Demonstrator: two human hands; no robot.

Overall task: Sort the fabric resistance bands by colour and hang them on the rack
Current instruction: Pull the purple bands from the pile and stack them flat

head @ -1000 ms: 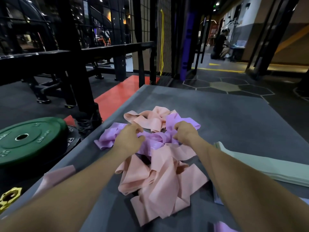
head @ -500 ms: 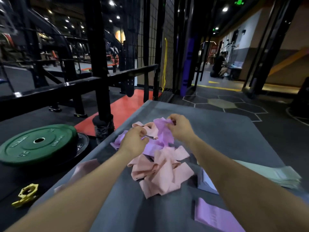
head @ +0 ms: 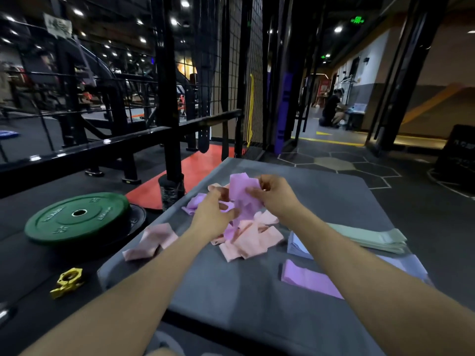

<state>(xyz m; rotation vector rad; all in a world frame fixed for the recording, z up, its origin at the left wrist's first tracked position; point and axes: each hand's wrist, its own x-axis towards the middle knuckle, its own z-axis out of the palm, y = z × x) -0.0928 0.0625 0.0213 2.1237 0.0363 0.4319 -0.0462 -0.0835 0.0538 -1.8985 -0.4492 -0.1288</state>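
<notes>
- Grey mat: carries all the bands.
- Green weight plate: flat on the floor, off the mat's left edge.
- Mint bands: flat stack at the right edge.
- Peach bands: loose heap mid-mat, lilac ones mixed in.
- Pale pink band: crumpled at the left edge.
- Purple band: lifted above the heap, held by both hands.
- Flat lilac band: near the right edge, close side.
- Right hand: fingers pinch the purple band's upper part.
- Left hand: curled, gripping its lower part.
- Yellow collar: floor, beside the near-left corner.
</notes>
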